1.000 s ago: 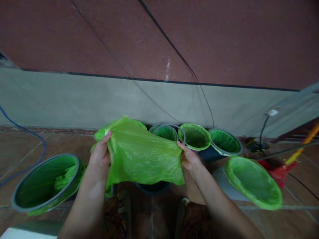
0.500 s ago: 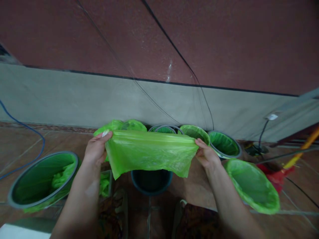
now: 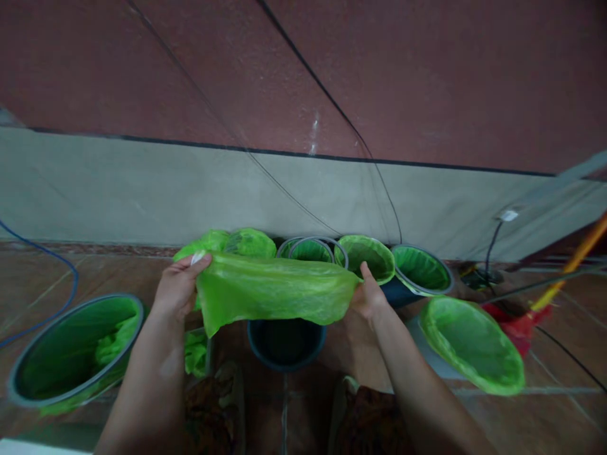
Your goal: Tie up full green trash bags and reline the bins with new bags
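Observation:
A thin green plastic bag (image 3: 275,292) is stretched sideways between my two hands. My left hand (image 3: 177,287) pinches its left end, fingers closed on the film. My right hand (image 3: 367,296) grips its right end. The bag hangs just above a dark bin (image 3: 286,344) with no liner, which stands on the floor right in front of me. Part of the bin's mouth is hidden behind the bag.
Several bins lined with green bags stand around: a large one (image 3: 71,347) at the left, a row (image 3: 365,256) along the wall, one (image 3: 472,344) at the right. A red-and-yellow broom (image 3: 535,313) lies at the right. Cables run along the wall and floor.
My hands spread the crumpled bag out wide, then drew slightly closer together. The bag has flattened into a lower band and the dark bin beneath has come into sight.

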Demonstrator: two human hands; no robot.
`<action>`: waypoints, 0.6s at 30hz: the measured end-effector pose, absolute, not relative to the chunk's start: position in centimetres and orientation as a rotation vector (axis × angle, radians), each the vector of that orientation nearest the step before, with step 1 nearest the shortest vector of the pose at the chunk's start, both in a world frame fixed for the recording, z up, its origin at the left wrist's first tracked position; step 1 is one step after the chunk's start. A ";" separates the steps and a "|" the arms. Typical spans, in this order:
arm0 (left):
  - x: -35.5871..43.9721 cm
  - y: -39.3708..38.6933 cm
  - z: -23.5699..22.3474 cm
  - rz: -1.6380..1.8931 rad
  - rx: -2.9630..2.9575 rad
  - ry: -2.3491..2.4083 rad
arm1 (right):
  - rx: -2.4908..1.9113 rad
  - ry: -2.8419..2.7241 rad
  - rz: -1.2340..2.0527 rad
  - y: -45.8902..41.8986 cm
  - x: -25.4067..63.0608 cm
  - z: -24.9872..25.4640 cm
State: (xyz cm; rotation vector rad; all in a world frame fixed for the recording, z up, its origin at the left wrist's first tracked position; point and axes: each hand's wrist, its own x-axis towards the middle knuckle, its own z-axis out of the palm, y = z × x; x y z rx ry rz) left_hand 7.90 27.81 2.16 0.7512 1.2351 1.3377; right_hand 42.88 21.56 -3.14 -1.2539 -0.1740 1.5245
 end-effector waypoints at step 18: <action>6.1 27.6 3.3 1.941 0.885 0.987 | -1.549 -1.077 1.022 19.8 44.8 -3.2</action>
